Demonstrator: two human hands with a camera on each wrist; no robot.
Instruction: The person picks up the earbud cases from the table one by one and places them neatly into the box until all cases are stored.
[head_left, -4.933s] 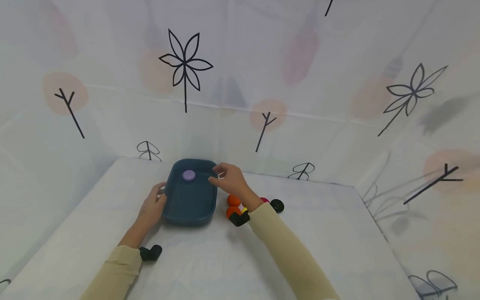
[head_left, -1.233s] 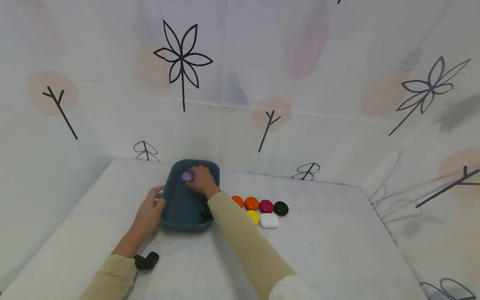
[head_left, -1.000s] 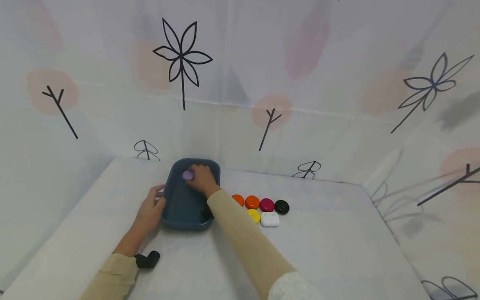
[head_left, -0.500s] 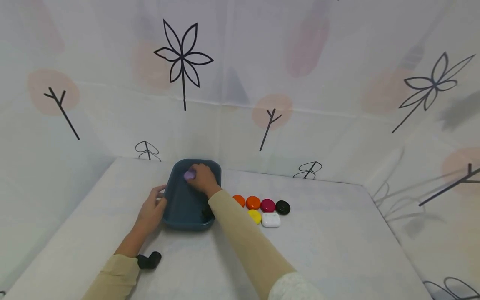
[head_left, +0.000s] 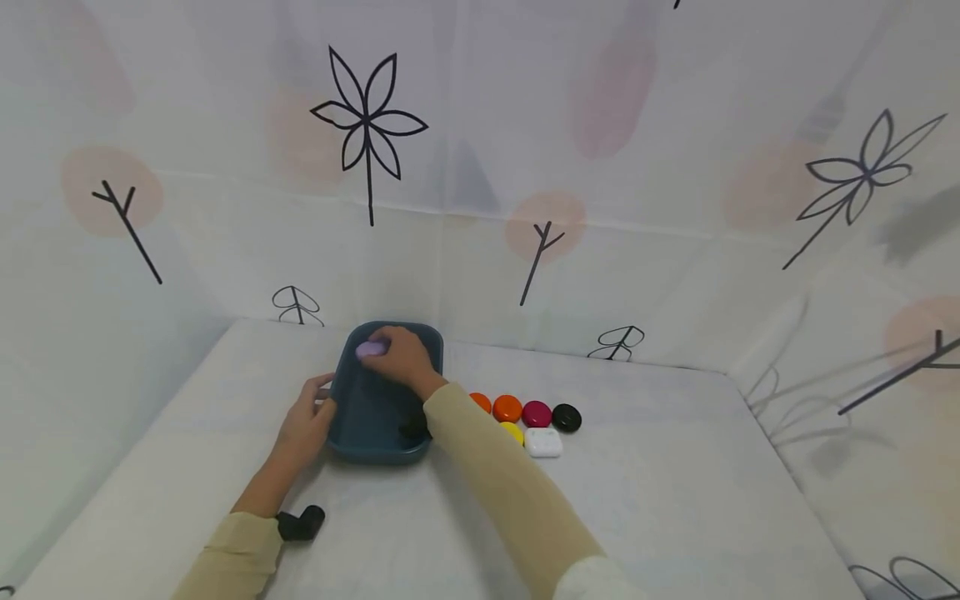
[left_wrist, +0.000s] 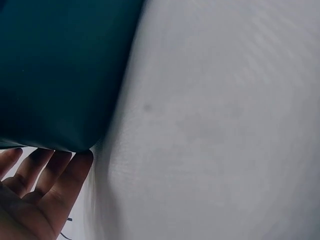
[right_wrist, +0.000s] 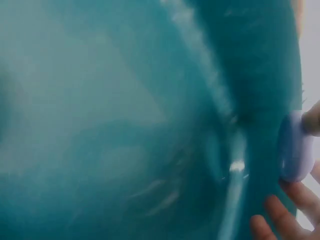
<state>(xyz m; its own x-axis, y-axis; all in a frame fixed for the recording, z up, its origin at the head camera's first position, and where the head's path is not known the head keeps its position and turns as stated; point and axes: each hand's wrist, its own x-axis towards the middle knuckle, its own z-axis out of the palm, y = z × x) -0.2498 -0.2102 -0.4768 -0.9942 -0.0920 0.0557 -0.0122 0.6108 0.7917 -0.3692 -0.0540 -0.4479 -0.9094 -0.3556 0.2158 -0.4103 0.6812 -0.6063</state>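
Note:
My right hand (head_left: 403, 357) is inside the deep blue-green tray (head_left: 358, 429), pinching a smooth, rounded lilac disc (head_left: 369, 349) between thumb and fingers near its far left part. Seen from the right wrist, the lilac disc (right_wrist: 294, 150) is tipped on edge close to the tray wall, its kind unclear. Against the tray's left side rests my left hand (head_left: 303, 425). In the left wrist view its fairly straight fingers (left_wrist: 67, 182) touch the tray's outer wall (left_wrist: 65, 75). Its thumb is hidden there.
Right of the tray, several glossy round pieces lie on the white tabletop (head_left: 675, 500): orange (head_left: 507, 408), crimson (head_left: 537, 414), black (head_left: 566, 417) and yellow (head_left: 513, 432). Beside the yellow one is a white rounded case (head_left: 543, 442). My right sleeve partly covers some. A patterned cloth wall (head_left: 480, 275) stands behind.
My right hand has come from the tray's right rim to the lilac disc, and now lifts it slightly leftward off the tray floor. The left hand has stayed at the tray's side.

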